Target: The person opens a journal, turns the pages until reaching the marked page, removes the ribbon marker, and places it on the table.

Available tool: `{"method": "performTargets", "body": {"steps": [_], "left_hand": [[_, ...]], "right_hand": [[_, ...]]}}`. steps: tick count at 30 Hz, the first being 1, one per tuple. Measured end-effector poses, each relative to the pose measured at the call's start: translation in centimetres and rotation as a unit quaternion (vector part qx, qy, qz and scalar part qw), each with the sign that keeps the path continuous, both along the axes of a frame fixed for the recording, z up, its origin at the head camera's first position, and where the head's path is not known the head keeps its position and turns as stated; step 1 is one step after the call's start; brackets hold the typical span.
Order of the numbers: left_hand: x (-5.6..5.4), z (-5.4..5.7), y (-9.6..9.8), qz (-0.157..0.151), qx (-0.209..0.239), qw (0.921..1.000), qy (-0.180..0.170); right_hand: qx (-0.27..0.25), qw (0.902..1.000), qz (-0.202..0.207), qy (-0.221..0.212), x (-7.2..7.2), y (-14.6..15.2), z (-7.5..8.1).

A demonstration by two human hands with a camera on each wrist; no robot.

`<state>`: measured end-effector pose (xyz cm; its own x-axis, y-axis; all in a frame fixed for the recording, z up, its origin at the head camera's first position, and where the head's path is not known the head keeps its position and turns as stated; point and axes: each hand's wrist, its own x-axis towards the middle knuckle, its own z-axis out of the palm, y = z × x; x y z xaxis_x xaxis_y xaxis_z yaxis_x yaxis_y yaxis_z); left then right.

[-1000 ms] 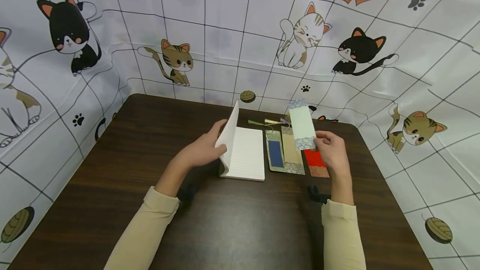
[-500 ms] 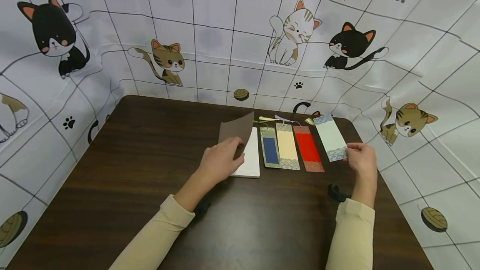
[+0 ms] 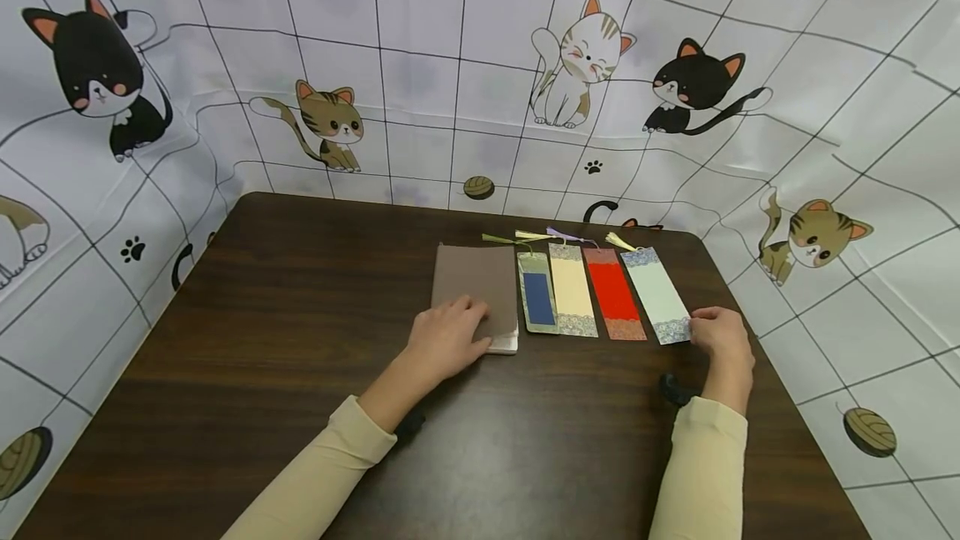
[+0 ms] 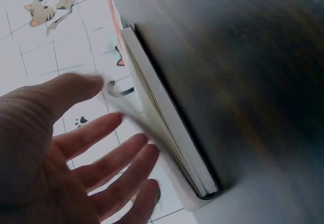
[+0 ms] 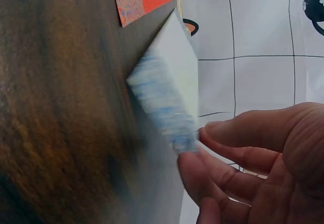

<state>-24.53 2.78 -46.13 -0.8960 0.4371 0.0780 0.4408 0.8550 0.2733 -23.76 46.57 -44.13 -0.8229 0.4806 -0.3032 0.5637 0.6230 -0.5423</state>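
A notebook (image 3: 476,277) with a brown cover lies closed on the table in the head view. My left hand (image 3: 447,336) is at its lower part. In the left wrist view the fingers of that hand (image 4: 114,158) are spread beside the cover, which stands slightly lifted from the pages (image 4: 167,112). Thumb and finger of my right hand (image 3: 722,352) pinch the lower right corner of a pale green bookmark (image 3: 656,290) with blue patterned ends. The right wrist view has this bookmark (image 5: 174,77) tilted, its near corner between the fingertips of my right hand (image 5: 253,158).
Left of the pale bookmark lie a red bookmark (image 3: 615,290), a cream bookmark (image 3: 573,286) and a green-and-blue bookmark (image 3: 537,298), side by side. Tassels (image 3: 562,234) extend from their top ends. A cat-patterned cloth (image 3: 420,82) hangs behind the dark wooden table (image 3: 300,290).
The left hand has turned the notebook's cover over onto its pages. My right hand has carried the pale green bookmark right and down, to the table beside the red one.
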Motion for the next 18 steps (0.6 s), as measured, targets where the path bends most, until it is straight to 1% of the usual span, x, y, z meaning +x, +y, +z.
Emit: {"method": "performTargets", "body": {"steps": [3, 7, 10, 12, 14, 16, 18], "left_hand": [[0.0, -0.1, -0.3, -0.019, -0.012, 0.9994, -0.026], [-0.2, 0.0, -0.9, -0.042, -0.012, 0.9964, -0.073], [-0.6, 0.3, -1.4, -0.057, -0.006, 0.9923, -0.110], [-0.9, 0.8, -1.6, -0.056, 0.013, 0.9909, -0.121], [-1.3, 1.2, -1.8, -0.048, 0.036, 0.9919, -0.112], [-1.7, 1.7, -2.1, -0.035, 0.061, 0.9938, -0.086], [-2.2, 2.1, -2.4, -0.019, 0.078, 0.9951, -0.056]], "right_hand": [[0.004, 0.9999, 0.014, -0.008, -0.1, 0.0, 0.1], [0.006, 0.9997, 0.021, -0.009, -0.2, -0.3, 0.5], [0.014, 0.9995, 0.027, 0.001, -0.2, -0.7, 1.2], [0.027, 0.9985, 0.043, 0.022, -0.3, -1.2, 1.8], [0.037, 0.9963, 0.059, 0.049, -0.6, -2.1, 2.5], [0.042, 0.9925, 0.078, 0.084, -1.0, -3.4, 3.2], [0.040, 0.9863, 0.109, 0.117, -1.4, -5.3, 3.9]]}}
